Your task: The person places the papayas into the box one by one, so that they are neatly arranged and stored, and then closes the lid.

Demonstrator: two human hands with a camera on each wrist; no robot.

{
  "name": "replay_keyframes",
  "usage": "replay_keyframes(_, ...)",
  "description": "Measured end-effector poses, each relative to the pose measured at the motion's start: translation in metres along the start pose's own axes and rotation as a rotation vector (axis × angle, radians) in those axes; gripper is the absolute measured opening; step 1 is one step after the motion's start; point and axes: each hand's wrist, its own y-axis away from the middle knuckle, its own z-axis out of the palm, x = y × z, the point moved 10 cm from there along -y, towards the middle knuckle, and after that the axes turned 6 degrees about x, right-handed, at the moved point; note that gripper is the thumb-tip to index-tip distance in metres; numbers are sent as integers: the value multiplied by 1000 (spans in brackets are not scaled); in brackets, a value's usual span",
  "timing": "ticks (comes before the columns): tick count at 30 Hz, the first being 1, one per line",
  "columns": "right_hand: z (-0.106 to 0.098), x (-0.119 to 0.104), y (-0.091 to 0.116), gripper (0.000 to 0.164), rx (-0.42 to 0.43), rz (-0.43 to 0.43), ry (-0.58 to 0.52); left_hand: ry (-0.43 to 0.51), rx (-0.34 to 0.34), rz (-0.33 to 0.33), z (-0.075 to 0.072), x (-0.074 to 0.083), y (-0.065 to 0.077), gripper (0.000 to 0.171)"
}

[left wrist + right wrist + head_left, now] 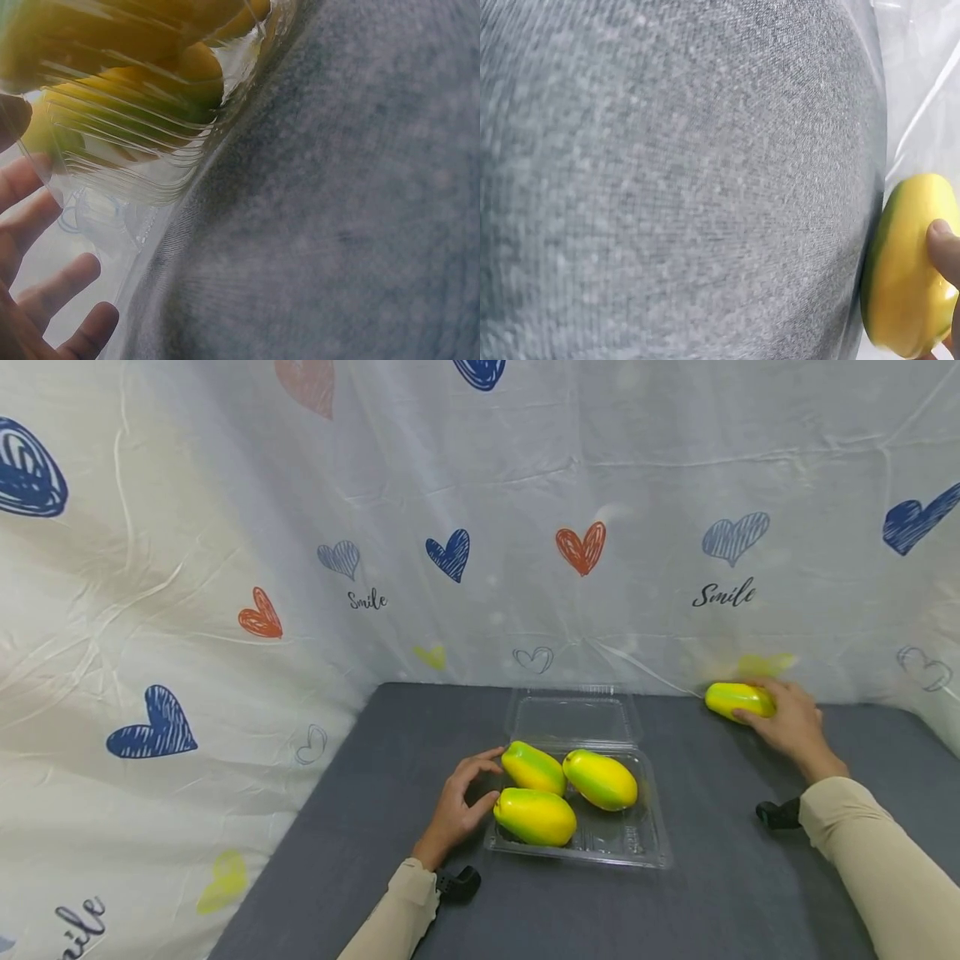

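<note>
At the back right of the table, my right hand (791, 722) grips a yellow-green papaya (737, 700), thumb on the near side. The right wrist view shows the thumb lying on that papaya (907, 270). A clear plastic clamshell box (652, 827) stands mid-table with its lid (573, 717) laid open toward the wall. Inside are three papayas: one at back left (532, 768), one at right (600, 779) and one in front (535, 817). My left hand (457, 806) is at the box's left side, fingers spread and holding nothing; the left wrist view shows fingertips by the clear wall.
A dark grey cloth covers the table (360, 827). A white curtain (510, 485) printed with hearts hangs behind the table and along its left side. Black bands (459, 883) are on both wrists.
</note>
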Motion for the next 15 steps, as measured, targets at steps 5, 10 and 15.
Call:
replay_keyframes(5,-2,-2,2,62,23,-58,-18,12,0,0,0,3,-1,27)
replay_keyframes(10,-6,-6,3,59,59,-103,-38,7,-1,-4,0,1,-1,27)
replay_keyframes(15,-9,-5,5,56,80,-98,-57,9,-2,-2,0,0,-1,29)
